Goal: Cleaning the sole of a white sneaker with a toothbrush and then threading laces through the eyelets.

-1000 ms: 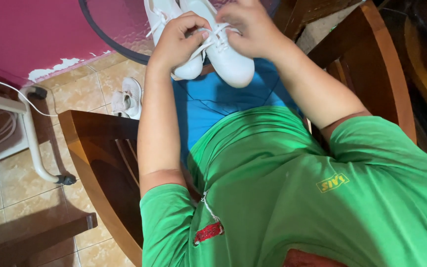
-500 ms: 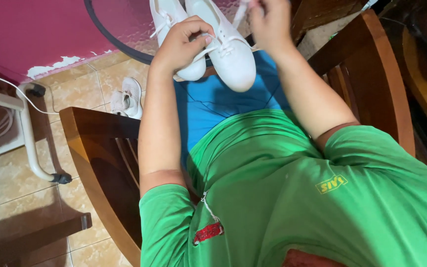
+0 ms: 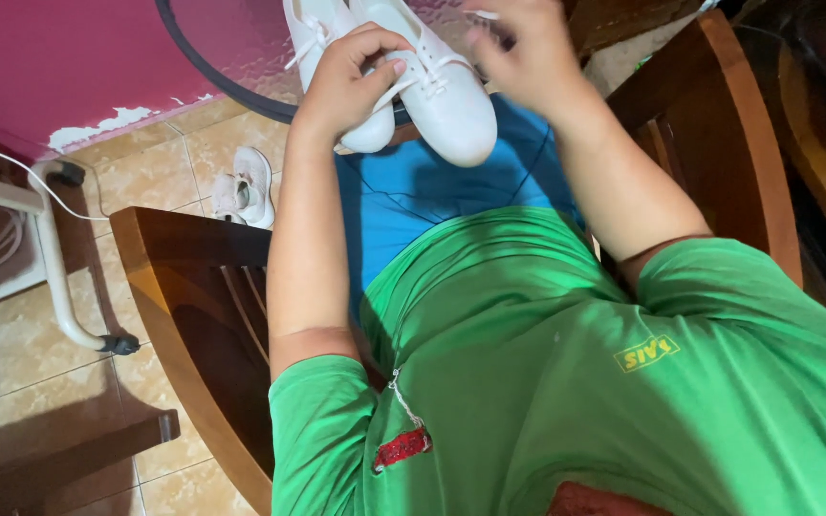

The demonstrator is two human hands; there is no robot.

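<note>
Chair: wooden, lower left and right of frame, around the seated figure in green shirt and blue shorts.
Worktop: round glass, dark-rimmed, top centre.
White shoes: pair at top centre, toes toward the lap, resting against the glass edge; place unchanged from a second ago.
Left hand: clasped over the nearer shoe, thumb pressing a lace, as before.
Right hand: now lifted off the shoe to the upper right, fingers pinched, probably on a lace end, though blurred.
Meaning: lace being drawn out and taut.
Spare shoe: on floor tiles, left of centre.
</note>
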